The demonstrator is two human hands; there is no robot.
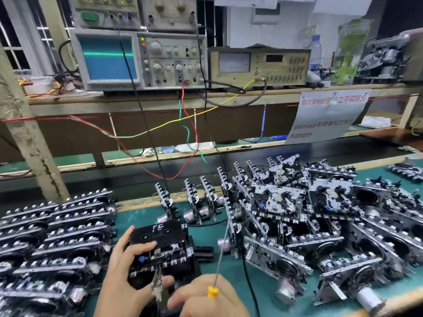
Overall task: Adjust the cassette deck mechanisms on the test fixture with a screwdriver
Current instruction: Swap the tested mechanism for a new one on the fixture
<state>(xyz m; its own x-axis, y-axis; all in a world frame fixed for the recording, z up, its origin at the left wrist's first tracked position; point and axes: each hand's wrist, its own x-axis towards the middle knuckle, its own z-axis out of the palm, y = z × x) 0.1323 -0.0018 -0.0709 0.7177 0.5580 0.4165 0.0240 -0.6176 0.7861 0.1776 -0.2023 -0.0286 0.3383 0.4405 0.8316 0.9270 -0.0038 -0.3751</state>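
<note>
A cassette deck mechanism (168, 257) sits on a black test fixture (196, 255) at the lower middle, with a black cassette (155, 235) marked "FE" loaded in it. My left hand (124, 271) grips the mechanism, fingers over the cassette and thumb under its front edge. An alligator clip (157, 286) hangs from the mechanism's front. My right hand (206, 298) holds a screwdriver with a yellow handle (212, 292); its thin shaft (221, 255) points up and away from the mechanism, with the tip in the air.
Rows of mechanisms (52, 243) lie stacked at the left, and a big pile of mechanisms (320, 220) fills the right. Several stand upright behind the fixture. An oscilloscope (137, 60) and a meter unit (258, 66) sit on the shelf, with wires (183, 133) hanging down.
</note>
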